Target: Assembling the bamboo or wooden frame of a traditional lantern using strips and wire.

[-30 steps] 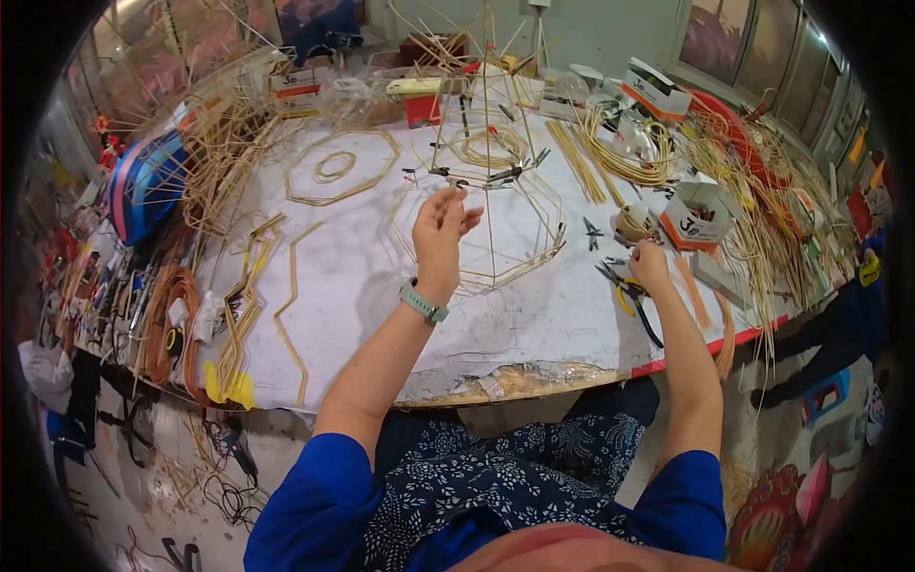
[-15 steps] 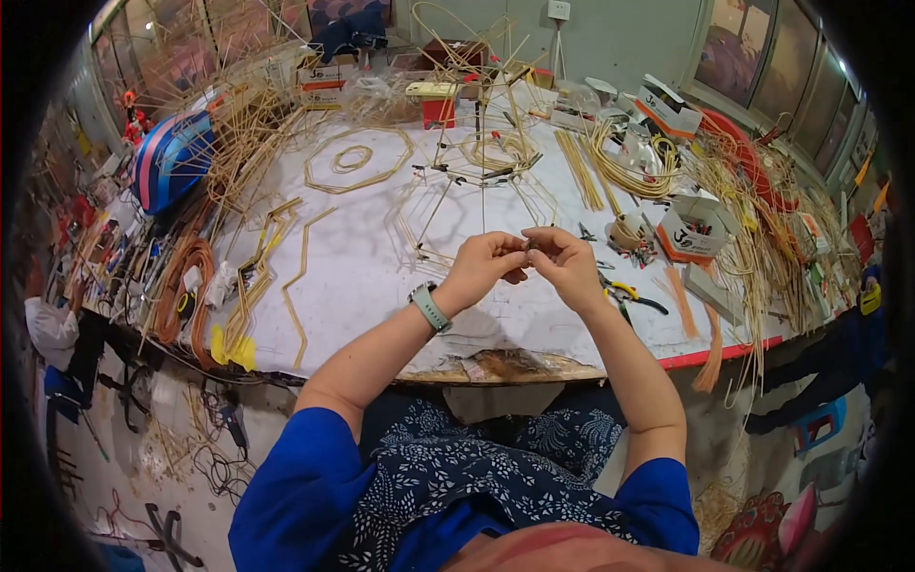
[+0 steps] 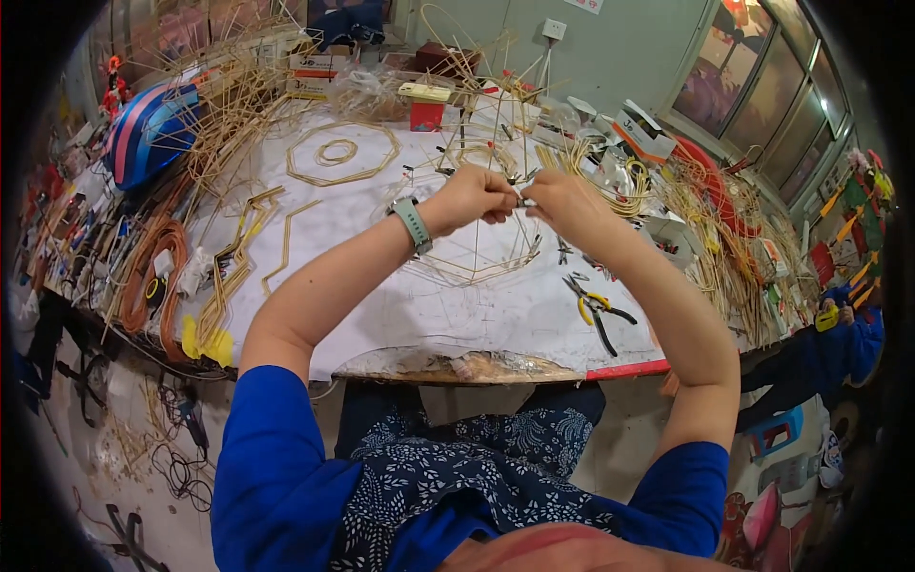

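Observation:
My left hand point(image 3: 474, 198), with a watch point(image 3: 412, 225) on its wrist, is raised over the table with thumb and fingers pinched together. My right hand point(image 3: 564, 206) meets it from the other side, also in a pinch. Between the fingertips is something small and partly whitish, too hidden to name. Both hands are at a many-sided frame of thin bamboo strips point(image 3: 474, 282), which stands on the white paper point(image 3: 376, 319). My hands and forearms cover part of that frame. Pliers with yellow and black handles point(image 3: 597, 303) lie open to the right, below my right hand.
Flat bamboo polygon outlines point(image 3: 289, 173) lie at the left back. Bent strips point(image 3: 229, 276) and an orange-brown coil point(image 3: 157, 276) are further left. A red box point(image 3: 427, 116) stands behind the frame. Loose strips point(image 3: 739, 267) crowd the right side. Another person point(image 3: 848, 334) is at far right.
Both my hands have moved up and away from me, toward the upper part of the frame, still pinched together. The view has shifted, and the pliers show more fully.

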Demonstrator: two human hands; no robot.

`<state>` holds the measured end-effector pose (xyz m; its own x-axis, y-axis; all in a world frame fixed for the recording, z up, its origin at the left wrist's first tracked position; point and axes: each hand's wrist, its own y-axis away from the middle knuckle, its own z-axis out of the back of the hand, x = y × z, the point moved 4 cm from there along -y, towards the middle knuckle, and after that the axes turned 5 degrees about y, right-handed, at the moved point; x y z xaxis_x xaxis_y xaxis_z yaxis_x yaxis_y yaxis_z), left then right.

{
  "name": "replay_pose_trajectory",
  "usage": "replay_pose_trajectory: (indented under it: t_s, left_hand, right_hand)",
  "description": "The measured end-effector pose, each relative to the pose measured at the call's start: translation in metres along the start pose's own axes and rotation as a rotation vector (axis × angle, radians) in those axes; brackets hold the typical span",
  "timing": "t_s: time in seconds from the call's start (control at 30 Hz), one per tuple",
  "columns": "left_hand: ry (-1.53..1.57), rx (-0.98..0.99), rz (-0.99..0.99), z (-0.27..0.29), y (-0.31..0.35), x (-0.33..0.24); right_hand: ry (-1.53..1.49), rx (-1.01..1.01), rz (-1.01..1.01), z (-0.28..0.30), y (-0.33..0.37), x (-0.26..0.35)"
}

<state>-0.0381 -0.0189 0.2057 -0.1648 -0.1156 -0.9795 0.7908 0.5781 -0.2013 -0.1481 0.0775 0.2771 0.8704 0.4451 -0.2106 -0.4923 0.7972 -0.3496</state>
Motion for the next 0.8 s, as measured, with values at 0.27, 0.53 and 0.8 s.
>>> replay_pose_trajectory:
  t_s: [0.27, 0.53, 0.8]
  left_hand:
    - [-0.282, -0.330, -0.329, 0.058, -0.060, -0.034]
    - [0.306, -0.483, -0.331, 0.055, -0.105, -0.009]
    - [0.666, -0.482, -0.260, 0.050, -0.105, -0.015]
  right_hand:
    - [0.300, 0.119, -0.145, 0.036, -0.081, -0.070]
    - [0.428, 0.098, -0.282, 0.024, -0.128, -0.088]
    - [0.464, 0.060, -0.251, 0.026, -0.131, -0.085]
